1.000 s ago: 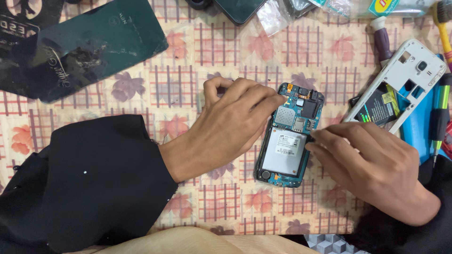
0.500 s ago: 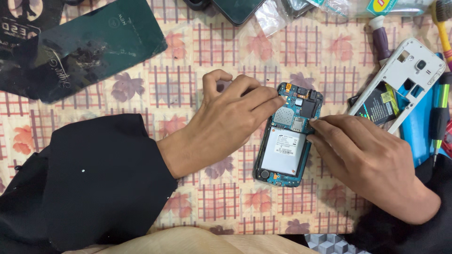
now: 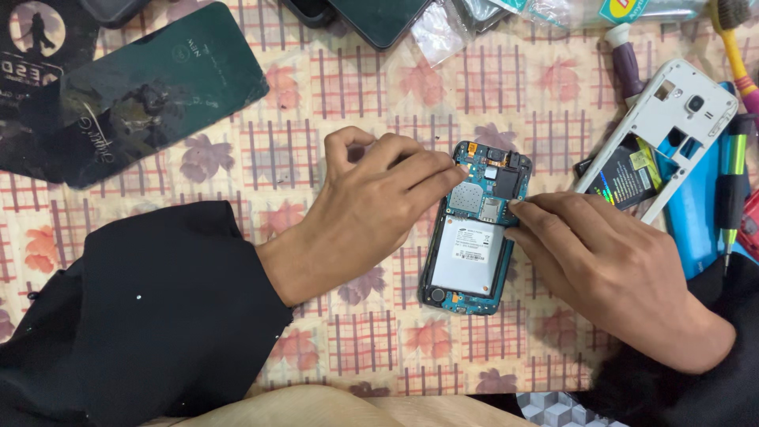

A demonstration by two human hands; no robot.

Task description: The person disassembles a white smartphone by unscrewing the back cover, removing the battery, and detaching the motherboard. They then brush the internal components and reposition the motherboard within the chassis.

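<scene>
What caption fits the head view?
Two hands, left hand and right hand, steady an opened phone on a patterned cloth.

Both hands are bare, and no rings, watch or gloves are seen on the left hand (image 3: pixel 371 213) or the right hand (image 3: pixel 609 269). Each forearm is covered to the wrist by a loose black sleeve; the left sleeve (image 3: pixel 150 316) is dotted with a few tiny pale specks. The right sleeve (image 3: pixel 696 387) is seen only in part, at the frame's corner.
</scene>
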